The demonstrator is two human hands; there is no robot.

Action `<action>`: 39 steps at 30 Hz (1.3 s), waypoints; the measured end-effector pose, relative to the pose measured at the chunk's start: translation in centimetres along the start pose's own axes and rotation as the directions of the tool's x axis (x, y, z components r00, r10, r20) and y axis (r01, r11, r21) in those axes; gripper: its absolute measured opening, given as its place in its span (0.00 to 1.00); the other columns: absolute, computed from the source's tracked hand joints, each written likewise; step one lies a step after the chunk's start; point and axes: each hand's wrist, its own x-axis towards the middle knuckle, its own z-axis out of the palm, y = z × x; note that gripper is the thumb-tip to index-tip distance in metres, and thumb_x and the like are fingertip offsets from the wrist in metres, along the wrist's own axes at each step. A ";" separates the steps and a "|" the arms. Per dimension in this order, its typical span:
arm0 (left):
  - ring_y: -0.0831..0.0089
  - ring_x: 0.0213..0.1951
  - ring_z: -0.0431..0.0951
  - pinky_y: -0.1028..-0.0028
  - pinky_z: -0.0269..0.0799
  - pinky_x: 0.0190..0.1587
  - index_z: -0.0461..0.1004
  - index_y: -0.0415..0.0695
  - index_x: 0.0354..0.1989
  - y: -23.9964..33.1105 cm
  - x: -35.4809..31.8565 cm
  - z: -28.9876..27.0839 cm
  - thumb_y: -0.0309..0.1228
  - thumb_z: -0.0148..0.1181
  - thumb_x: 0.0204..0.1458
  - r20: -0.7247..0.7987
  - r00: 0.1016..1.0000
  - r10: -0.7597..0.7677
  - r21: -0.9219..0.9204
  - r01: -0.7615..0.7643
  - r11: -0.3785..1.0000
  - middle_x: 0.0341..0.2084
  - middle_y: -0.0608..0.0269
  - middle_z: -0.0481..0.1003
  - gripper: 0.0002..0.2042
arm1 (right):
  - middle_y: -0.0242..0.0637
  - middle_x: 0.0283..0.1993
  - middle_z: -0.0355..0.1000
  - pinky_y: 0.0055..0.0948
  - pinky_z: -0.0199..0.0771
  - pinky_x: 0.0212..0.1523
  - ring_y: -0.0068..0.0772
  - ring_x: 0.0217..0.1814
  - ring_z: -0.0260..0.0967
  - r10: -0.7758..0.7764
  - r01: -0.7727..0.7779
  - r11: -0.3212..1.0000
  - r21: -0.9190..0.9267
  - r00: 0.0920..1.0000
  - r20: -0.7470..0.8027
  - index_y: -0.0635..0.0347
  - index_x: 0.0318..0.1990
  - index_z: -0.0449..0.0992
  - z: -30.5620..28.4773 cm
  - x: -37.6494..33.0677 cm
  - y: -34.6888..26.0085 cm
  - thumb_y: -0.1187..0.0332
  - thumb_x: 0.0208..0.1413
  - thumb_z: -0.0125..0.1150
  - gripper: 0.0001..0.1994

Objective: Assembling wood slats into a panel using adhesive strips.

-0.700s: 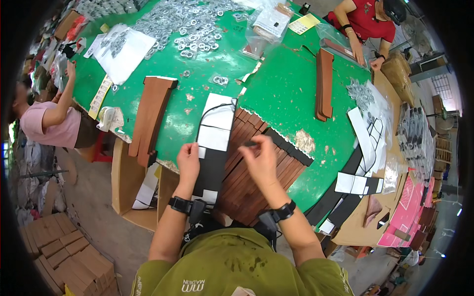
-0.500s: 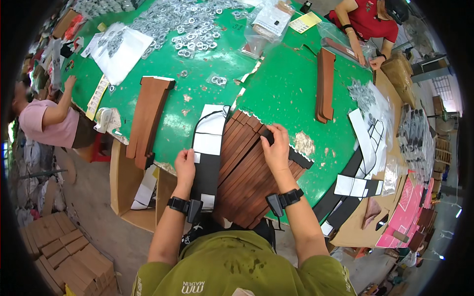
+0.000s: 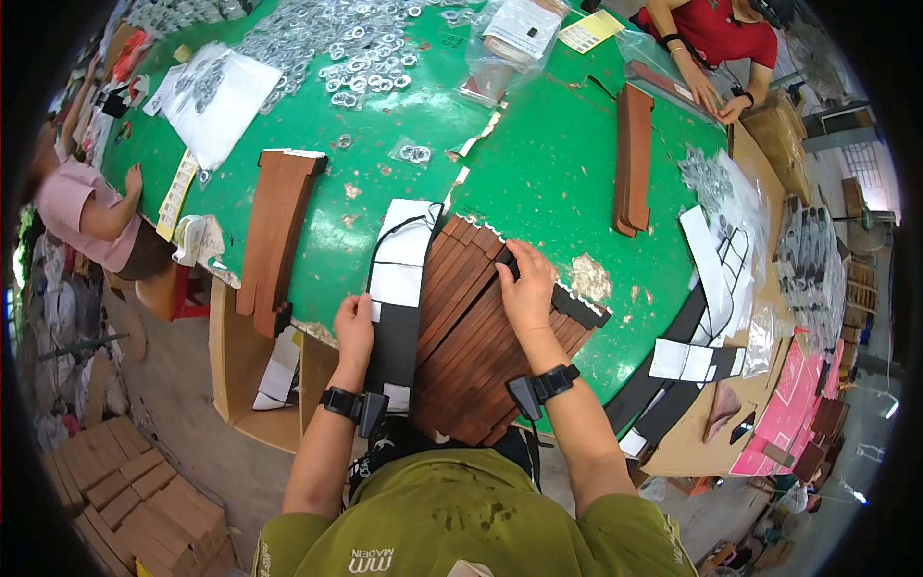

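A long black-and-white strip point(image 3: 396, 332), with a thin black cord across its white upper part, lies along the left side of a pile of reddish-brown slats point(image 3: 461, 356). My left hand point(image 3: 354, 329) is closed at the strip's left edge, fingertips curled against it. Over the far end of the slats, my right hand point(image 3: 527, 293) has its thumb and fingers about a dark slat end; the fingers partly hide it. Black end pieces point(image 3: 577, 308) with a ragged white edge show to the right of that hand.
Brown slat stacks stand left point(image 3: 274, 240) and right point(image 3: 633, 159) on the green table point(image 3: 385, 154). Small bagged metal rings point(image 3: 370, 67) cover the far left. More black-and-white strips point(image 3: 692, 361) lie at right. Co-workers stand at the far right and left. An open carton point(image 3: 252, 356) is below.
My view has shifted slightly, so the table things sit a little further left. Both hands stay near the same places, the right one slightly further left along the slat ends.
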 end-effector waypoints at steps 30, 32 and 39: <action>0.86 0.30 0.66 0.81 0.63 0.34 0.75 0.39 0.34 9.2 -3.9 -1.2 0.32 0.58 0.62 0.294 0.951 0.092 -0.256 -0.014 0.967 0.26 0.75 0.70 0.09 | 0.45 0.54 0.69 0.44 0.68 0.58 0.51 0.58 0.66 -0.169 0.147 0.960 0.239 0.983 0.076 0.56 0.53 0.76 -4.9 -1.0 -7.0 0.72 0.50 0.66 0.20; 0.86 0.29 0.66 0.82 0.63 0.33 0.75 0.39 0.34 9.8 -4.3 -1.0 0.33 0.58 0.62 0.347 0.933 0.102 -0.262 -0.008 0.965 0.26 0.75 0.70 0.09 | 0.39 0.47 0.71 0.40 0.72 0.50 0.46 0.50 0.70 -0.360 0.318 0.917 0.239 0.920 0.156 0.54 0.49 0.79 -6.1 -1.4 -10.8 0.74 0.46 0.68 0.19; 0.86 0.28 0.66 0.80 0.63 0.31 0.75 0.38 0.33 9.5 -4.5 -0.5 0.34 0.58 0.61 0.333 0.940 0.075 -0.142 -0.028 0.989 0.25 0.74 0.71 0.11 | 0.37 0.46 0.70 0.40 0.71 0.47 0.42 0.46 0.70 -0.390 0.329 0.906 0.266 0.893 0.223 0.52 0.47 0.79 -5.1 -3.1 -13.1 0.74 0.44 0.70 0.19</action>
